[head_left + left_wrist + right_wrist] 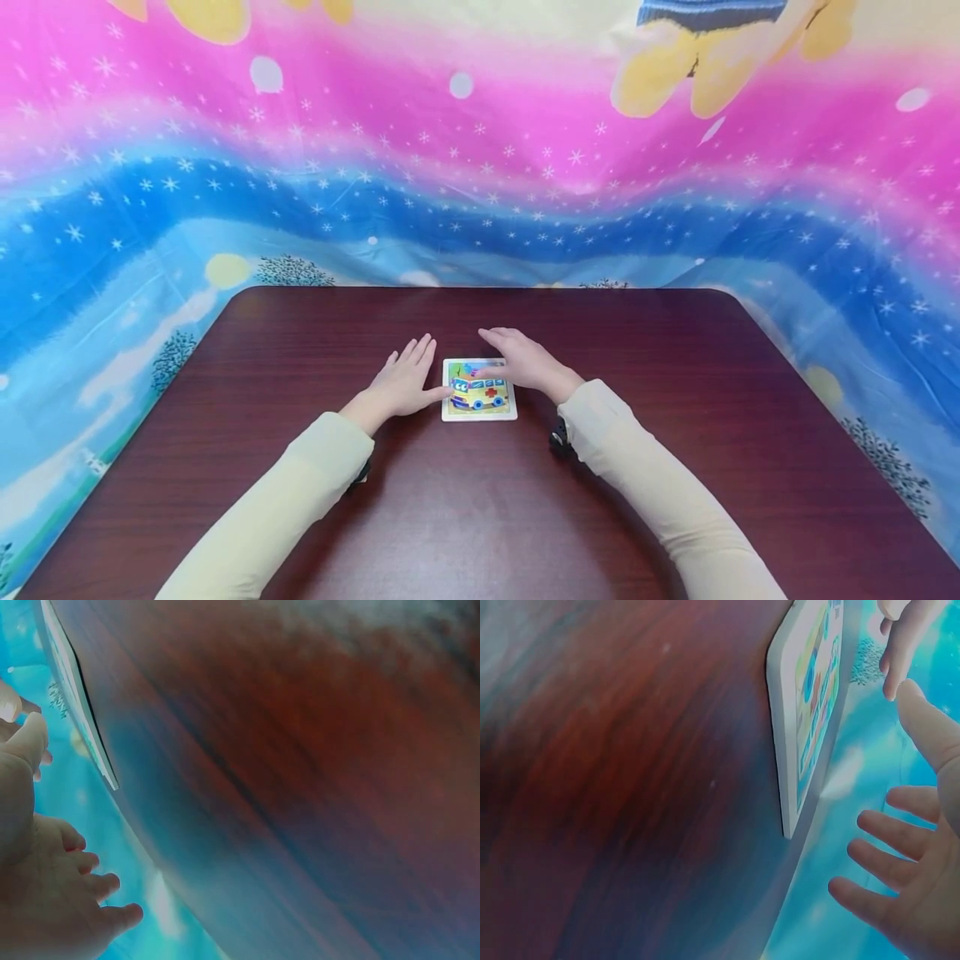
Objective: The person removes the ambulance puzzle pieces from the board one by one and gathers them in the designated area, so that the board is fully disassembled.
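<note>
A square picture puzzle board (480,404) with a white border lies flat on the table, showing a yellow ambulance with a face and a red cross. Just left of it, my left hand (401,385) is spread, its thumb overlapping the board's left edge in the head view. On the other side my right hand (531,363) hovers near the upper right corner, fingers extended, thumb over the picture. Neither hand grips anything. In the right wrist view the board (784,735) appears thick-edged, with the right hand (922,862) apart from it. The left wrist view shows the left hand's (56,892) fingers loosely spread.
The dark reddish-brown wooden table (465,517) has rounded far corners. Behind and beside it hangs a pink and blue cloth (525,192) with snowflakes and cartoon figures. A black wrist device (559,438) sits under the right sleeve.
</note>
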### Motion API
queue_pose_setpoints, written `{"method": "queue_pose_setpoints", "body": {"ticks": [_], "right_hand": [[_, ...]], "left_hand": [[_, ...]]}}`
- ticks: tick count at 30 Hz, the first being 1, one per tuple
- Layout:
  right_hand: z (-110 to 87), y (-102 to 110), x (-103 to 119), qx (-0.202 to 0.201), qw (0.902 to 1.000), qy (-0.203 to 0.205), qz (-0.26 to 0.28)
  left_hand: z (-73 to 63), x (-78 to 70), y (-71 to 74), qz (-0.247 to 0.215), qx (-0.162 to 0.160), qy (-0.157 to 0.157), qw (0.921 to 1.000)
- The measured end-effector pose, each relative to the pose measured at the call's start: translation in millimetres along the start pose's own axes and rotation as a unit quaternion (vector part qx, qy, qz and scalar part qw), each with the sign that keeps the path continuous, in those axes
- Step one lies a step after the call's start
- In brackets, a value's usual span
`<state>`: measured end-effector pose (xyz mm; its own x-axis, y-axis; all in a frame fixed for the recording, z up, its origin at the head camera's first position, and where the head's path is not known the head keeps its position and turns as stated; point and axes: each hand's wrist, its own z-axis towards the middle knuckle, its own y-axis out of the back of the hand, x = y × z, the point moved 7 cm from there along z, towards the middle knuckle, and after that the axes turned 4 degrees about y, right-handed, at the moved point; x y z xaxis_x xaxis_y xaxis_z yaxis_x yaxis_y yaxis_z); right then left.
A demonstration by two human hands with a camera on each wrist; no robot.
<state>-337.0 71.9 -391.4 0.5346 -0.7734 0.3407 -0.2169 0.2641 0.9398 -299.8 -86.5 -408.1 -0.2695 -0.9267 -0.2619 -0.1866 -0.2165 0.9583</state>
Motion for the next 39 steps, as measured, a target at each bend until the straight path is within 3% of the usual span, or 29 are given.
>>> {"method": "queue_pose_setpoints", "body": {"ticks": [12,19,39], "right_hand": [[12.8,-11.6,10.9,0.013,0.9991,0.027,0.03],[20.1,-18.7,13.9,0.02,0.9986,0.04,0.03],[28.5,-22.7,22.3,0.04,0.9983,0.04,0.012]], "left_hand": [[6.5,-5.2,-9.6,0.032,0.047,0.0,0.9984],[10.6,-7.5,-13.4,0.037,0.055,-0.009,0.9978],[15.8,-9.8,-15.3,0.062,0.084,0.001,0.9946]]}}
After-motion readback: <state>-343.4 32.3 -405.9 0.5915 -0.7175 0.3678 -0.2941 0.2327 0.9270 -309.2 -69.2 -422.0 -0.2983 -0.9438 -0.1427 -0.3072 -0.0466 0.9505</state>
